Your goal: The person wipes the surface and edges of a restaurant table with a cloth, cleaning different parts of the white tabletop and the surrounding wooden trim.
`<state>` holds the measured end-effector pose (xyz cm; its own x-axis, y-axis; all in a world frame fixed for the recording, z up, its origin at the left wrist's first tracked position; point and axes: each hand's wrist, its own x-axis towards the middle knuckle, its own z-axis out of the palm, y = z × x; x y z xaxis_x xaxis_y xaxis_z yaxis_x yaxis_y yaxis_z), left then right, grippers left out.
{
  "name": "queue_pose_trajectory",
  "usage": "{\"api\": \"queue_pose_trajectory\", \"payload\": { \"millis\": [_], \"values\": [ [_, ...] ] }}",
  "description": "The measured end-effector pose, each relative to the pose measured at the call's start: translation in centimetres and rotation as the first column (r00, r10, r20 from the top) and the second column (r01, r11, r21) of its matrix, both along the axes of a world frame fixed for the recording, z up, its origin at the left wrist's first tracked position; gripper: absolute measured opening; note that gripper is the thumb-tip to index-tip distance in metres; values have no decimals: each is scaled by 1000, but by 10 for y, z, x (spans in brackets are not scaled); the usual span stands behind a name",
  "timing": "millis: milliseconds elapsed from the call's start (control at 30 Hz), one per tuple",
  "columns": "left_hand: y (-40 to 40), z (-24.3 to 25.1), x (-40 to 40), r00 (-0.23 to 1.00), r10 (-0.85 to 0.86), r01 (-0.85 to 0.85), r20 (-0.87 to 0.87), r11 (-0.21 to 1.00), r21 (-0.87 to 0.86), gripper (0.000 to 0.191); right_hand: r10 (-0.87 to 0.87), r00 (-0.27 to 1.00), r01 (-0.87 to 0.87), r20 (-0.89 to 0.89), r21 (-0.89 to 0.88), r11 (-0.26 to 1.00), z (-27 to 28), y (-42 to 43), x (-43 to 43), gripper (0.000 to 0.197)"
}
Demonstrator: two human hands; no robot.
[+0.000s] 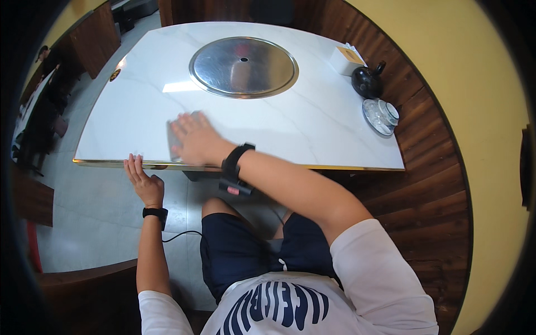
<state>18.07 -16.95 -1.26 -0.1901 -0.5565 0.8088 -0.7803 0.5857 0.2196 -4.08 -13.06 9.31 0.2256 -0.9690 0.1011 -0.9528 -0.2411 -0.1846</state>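
My right hand [196,138], slightly blurred, lies flat with its fingers spread on a grey cloth [173,144], pressing it onto the white marble-look tabletop [268,130] near the front edge. The cloth is partly hidden under the palm. To the left, my left hand [144,180] rests its fingers against the table's gold-coloured front edge, with nothing seen in it. Both wrists wear black straps with small devices. Beyond my right hand, a round stainless steel cover [245,69] with a small central hole is set in the tabletop.
At the table's right side stand a tissue box [345,63], a black teapot [367,81] and a stack of plastic-wrapped dishes [381,116]. A wooden panel [418,167] curves along the right. Wooden partitions [94,39] and a person [48,60] at another table are at the far left.
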Motion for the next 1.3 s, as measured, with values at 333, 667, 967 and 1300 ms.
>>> {"api": "queue_pose_trajectory", "payload": {
  "millis": [333, 667, 967, 1300],
  "values": [
    [53, 88, -33, 973, -201, 221, -112, 951, 215, 62, 52, 989, -41, 138, -82, 996, -5, 31, 9, 63],
    [73, 97, -127, 903, -379, 204, 201, 792, 575, 51, 204, 765, 313, 611, -630, 711, -3, 142, -22, 27],
    [-30, 70, -28, 843, -51, -180, 535, 911, 371, 61, -173, 507, 403, 844, -55, 914, -192, 193, -66, 22],
    [-239, 64, 176, 864, -56, -231, 501, 839, 492, 56, -671, 18, 104, 741, 666, 739, -325, 193, -66, 18]
  ]
}}
